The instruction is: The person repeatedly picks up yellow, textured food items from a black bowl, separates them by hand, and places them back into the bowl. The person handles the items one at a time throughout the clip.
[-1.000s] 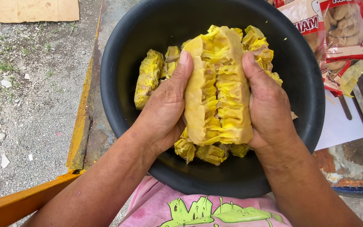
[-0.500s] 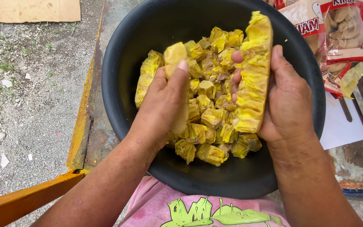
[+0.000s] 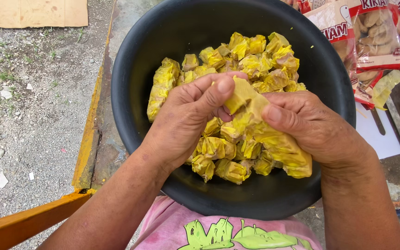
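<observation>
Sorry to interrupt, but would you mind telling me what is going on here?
A person holds a stuck-together row of yellow dumplings over a black bowl with both hands. The left hand pinches one end while the right hand grips the rest. Loose dumplings fill the bowl, and sealed packets lie beside it.

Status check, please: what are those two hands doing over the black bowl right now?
Left hand and right hand both gripping one row of stuck-together yellow wrapped dumplings. Held above round black plastic bowl of loose dumplings. Nothing in the way.

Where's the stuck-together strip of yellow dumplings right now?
Head view, centre: the dumpling strip is gripped between left hand and right hand, above the black bowl.
</observation>
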